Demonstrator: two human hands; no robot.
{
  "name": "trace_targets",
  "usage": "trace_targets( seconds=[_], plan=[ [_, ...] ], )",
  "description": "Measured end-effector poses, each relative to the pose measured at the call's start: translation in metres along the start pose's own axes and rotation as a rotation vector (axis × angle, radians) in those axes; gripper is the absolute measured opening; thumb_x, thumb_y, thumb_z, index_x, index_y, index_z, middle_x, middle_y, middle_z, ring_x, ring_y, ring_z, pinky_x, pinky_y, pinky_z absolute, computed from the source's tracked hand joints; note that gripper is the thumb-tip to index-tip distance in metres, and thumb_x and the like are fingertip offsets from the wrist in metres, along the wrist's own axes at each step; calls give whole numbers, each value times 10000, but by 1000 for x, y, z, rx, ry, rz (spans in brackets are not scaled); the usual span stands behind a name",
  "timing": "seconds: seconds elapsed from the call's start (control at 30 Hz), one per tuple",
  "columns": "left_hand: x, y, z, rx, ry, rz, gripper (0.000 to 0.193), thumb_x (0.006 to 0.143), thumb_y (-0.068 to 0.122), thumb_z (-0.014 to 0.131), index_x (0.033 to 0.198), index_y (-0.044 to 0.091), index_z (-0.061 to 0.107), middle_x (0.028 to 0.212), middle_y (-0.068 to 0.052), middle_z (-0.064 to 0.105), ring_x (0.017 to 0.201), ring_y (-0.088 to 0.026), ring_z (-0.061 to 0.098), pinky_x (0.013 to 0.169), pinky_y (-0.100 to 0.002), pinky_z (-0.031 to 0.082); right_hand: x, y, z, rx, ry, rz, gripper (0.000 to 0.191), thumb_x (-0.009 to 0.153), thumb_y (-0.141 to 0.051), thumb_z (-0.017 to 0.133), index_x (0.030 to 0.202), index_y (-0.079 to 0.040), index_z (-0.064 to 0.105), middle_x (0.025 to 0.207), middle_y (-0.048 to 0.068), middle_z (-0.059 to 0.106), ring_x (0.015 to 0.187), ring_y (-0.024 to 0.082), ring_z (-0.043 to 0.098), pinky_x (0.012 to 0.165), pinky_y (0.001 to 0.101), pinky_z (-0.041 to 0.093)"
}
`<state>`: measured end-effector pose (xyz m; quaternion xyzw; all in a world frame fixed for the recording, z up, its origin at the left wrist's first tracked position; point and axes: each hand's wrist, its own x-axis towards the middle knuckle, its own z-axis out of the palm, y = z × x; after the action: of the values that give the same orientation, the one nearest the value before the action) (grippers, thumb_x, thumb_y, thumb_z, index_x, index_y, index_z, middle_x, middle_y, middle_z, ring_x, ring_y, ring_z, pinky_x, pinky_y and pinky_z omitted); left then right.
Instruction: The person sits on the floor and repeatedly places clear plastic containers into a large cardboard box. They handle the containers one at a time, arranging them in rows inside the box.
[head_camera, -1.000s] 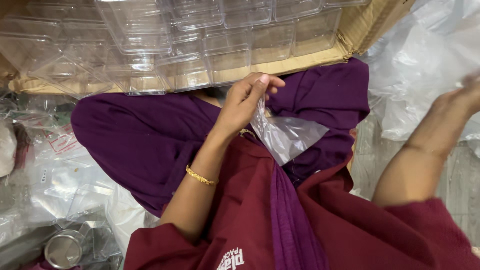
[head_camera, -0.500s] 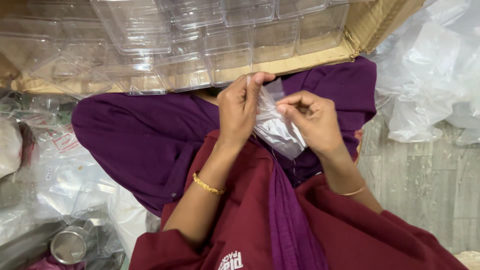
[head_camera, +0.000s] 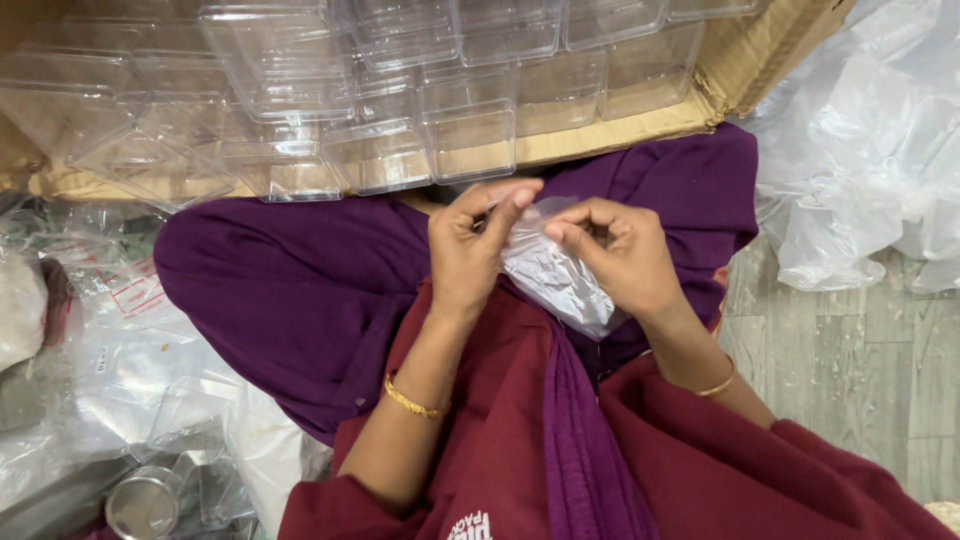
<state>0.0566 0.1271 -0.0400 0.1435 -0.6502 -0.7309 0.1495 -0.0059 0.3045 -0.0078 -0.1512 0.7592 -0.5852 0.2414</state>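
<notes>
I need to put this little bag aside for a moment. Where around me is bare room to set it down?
Free: the grey plank floor at the right, between the maroon sleeve and the heap of clear plastic sheeting. Crowded: the cardboard box ahead is packed with clear containers; packets and a steel tin fill the left.

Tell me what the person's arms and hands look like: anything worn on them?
Both hands are bare, with no gloves. The left hand has a thin gold bangle on its wrist; the right hand has a thin gold bangle too. The forearms are uncovered; loose maroon sleeves start near the elbows. No rings can be made out on the fingers.
</notes>
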Motion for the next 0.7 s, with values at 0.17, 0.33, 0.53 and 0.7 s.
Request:
trace_targets(
  seconds=[0.17,0.33,0.53,0.7],
  plan=[
    [0,-2,6,-210,45,-122,218,1022,192,726,1067,-13,784,937,-30,735,759,-60,519,680,-229,409,-2,3,9,-83,67,-133,97,1012,-41,679,1088,10,711,963,24,727,849,53,639,764,213,525],
    [3,13,-6,-208,-1,112,324,1026,310,641,1227,64,702,1125,22,688,1024,-44,641,915,-197,501,3,7,9,501,-79,-16,219,918,17,740,1103,-20,630,1040,43,698,968,89,652,881,226,547],
    [-3,25,-16,105,-15,124,317,1038,269,676,1285,86,753,908,14,562,780,-58,473,683,-228,392,18,7,-5,464,-119,-11,292,956,-34,752,1217,-18,623,1063,2,669,973,76,612,873,214,521],
    [-8,16,-21,134,-39,128,295,1002,265,708,1231,88,766,791,49,546,714,-52,451,640,-229,374,18,-13,8,82,-246,14,167,974,-113,740,1078,14,765,918,19,741,820,87,622,745,235,523]
  ],
)
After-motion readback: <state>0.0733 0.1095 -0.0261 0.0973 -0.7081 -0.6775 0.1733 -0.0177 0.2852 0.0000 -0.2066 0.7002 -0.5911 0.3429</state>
